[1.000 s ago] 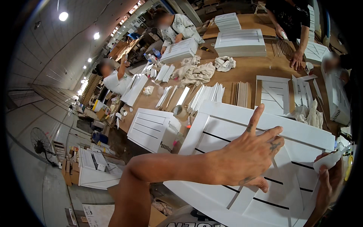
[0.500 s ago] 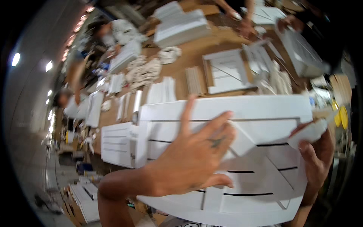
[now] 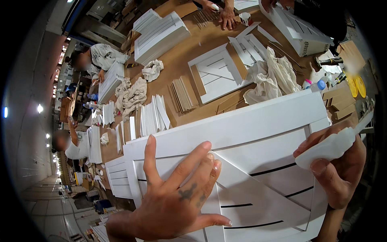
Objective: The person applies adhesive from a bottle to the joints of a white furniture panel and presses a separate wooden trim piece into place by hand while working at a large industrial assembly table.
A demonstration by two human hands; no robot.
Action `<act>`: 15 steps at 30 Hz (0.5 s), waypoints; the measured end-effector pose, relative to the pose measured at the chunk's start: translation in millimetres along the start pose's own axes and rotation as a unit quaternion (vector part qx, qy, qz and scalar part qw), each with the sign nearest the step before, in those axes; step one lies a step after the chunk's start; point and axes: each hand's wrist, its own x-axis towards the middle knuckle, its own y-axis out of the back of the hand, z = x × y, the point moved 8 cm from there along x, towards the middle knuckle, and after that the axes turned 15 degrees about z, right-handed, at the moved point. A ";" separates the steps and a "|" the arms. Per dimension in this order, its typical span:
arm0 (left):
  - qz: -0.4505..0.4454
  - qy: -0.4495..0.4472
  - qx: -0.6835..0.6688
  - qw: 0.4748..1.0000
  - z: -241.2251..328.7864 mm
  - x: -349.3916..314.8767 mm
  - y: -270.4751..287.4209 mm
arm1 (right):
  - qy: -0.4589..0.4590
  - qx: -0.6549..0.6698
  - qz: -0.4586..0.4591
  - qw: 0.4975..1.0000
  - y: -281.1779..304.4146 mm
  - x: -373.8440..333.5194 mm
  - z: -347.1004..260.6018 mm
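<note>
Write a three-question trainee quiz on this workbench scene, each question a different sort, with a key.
1. True or false: the left hand lies flat, fingers spread, on the white slatted panel.
2. The right hand holds: A) a hammer B) a white squeeze bottle C) a brush.
3. Fill in: beyond the panel, crumpled white ____ lie on the brown table.

Key: 1 true; 2 B; 3 rags.
</note>
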 end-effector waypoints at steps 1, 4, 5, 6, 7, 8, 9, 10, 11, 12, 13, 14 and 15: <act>0.001 -0.001 0.003 1.000 -0.3 -0.5 0.3 | 0.015 -0.030 0.003 0.999 2.9 0.5 -2.7; -0.004 -0.001 0.003 1.000 -2.6 0.0 -3.8 | 0.032 -0.075 0.015 0.997 7.0 0.6 -3.1; -0.009 0.006 0.004 1.000 -3.3 -1.5 -4.2 | 0.033 -0.073 0.012 0.997 5.4 0.2 -1.8; -0.014 0.013 0.005 1.000 -4.0 -3.3 -4.6 | 0.034 -0.056 0.007 0.998 4.5 0.4 0.4; -0.008 0.016 0.008 1.000 -3.8 -5.6 -3.9 | 0.036 -0.049 0.002 0.998 2.8 0.5 1.6; -0.002 0.015 0.010 1.000 -3.5 -6.7 -3.9 | 0.039 -0.044 0.002 0.998 2.3 0.0 2.3; 0.004 0.014 0.012 1.000 -3.6 -7.7 -3.3 | 0.043 -0.047 0.003 0.998 1.5 -0.5 1.7; 0.000 0.011 0.009 1.000 -4.0 -5.5 -4.8 | 0.055 -0.053 0.012 0.997 5.6 -1.6 5.0; -0.003 0.008 0.006 1.000 -4.3 -3.7 -5.8 | 0.068 -0.059 0.021 0.996 9.8 -2.7 8.2; -0.007 0.006 0.003 1.000 -4.8 -2.2 -7.2 | 0.088 -0.068 0.034 0.993 20.8 -5.8 18.5; -0.003 0.002 0.008 1.000 -2.9 -0.3 -5.8 | 0.096 -0.071 0.040 0.992 24.5 -5.9 20.6; 0.003 0.002 0.010 1.000 -2.3 -1.6 -5.4 | 0.105 -0.077 0.042 0.991 24.2 -5.7 20.9; 0.009 0.003 0.011 1.000 -1.9 -3.1 -5.2 | 0.101 -0.082 0.039 0.991 21.7 -5.6 17.7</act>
